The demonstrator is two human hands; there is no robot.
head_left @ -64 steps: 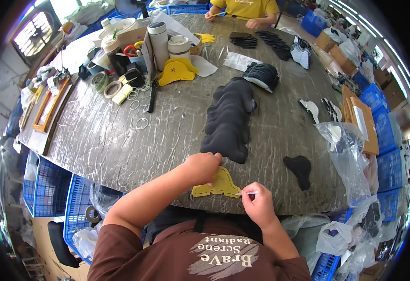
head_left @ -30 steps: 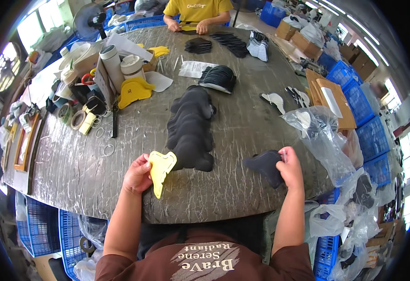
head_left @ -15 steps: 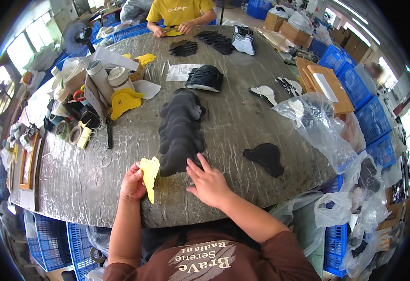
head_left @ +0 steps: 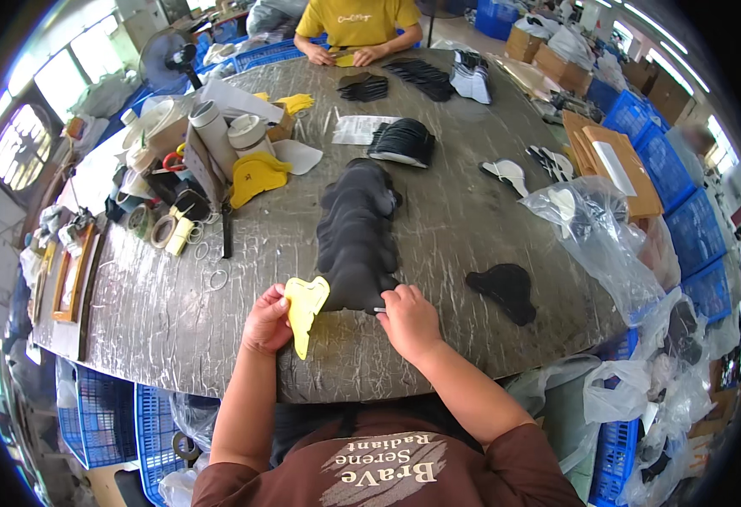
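With our left hand (head_left: pixel 269 321) we are pinching a yellow template (head_left: pixel 307 306) by its side, holding it near the front edge of the bench (head_left: pixel 159 313). Our right hand (head_left: pixel 411 321) is closing around a thin white stick (head_left: pixel 380 310) at the near right corner of the black stack (head_left: pixel 355 245); whether it is also gripping a piece, we cannot tell. A loose black piece (head_left: pixel 504 291) is lying toward the bench's right edge.

The head camera looked down from close above the brown shirt (head_left: pixel 387 460) and faced across the table (head_left: pixel 446 228), its wide view reaching the co-worker (head_left: pixel 360 24) opposite
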